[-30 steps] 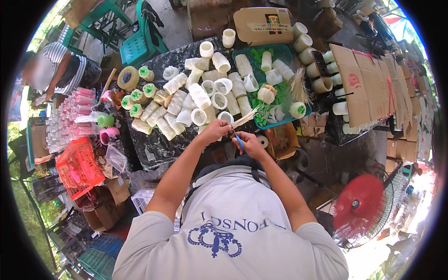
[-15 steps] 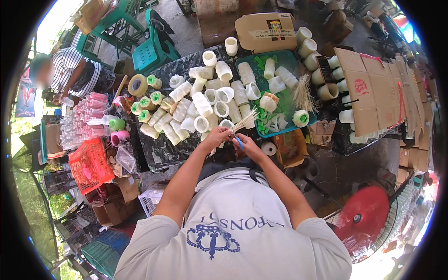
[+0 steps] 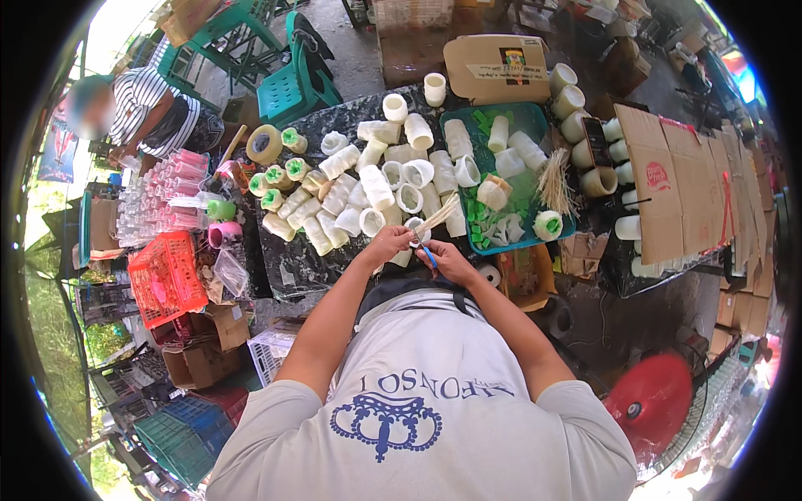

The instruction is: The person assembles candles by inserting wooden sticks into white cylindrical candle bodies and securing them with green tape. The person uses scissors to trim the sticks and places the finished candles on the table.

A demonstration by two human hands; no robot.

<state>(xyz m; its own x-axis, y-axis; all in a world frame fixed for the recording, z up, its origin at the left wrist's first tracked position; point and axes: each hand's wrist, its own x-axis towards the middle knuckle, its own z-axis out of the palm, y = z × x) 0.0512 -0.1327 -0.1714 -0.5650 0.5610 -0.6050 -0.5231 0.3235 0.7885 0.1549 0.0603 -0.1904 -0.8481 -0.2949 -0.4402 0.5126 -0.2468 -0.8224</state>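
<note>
speckled black table [image 3: 327,269] under white cylinders [image 3: 376,188], green chair [image 3: 286,96] beyond

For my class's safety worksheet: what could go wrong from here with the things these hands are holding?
1. The blue-handled tool, apparently scissors, is in the right hand close to the left hand, and might nick it.
2. The thin pale strands fan out beyond the left hand, so some could slip loose if its grip eases.
</note>
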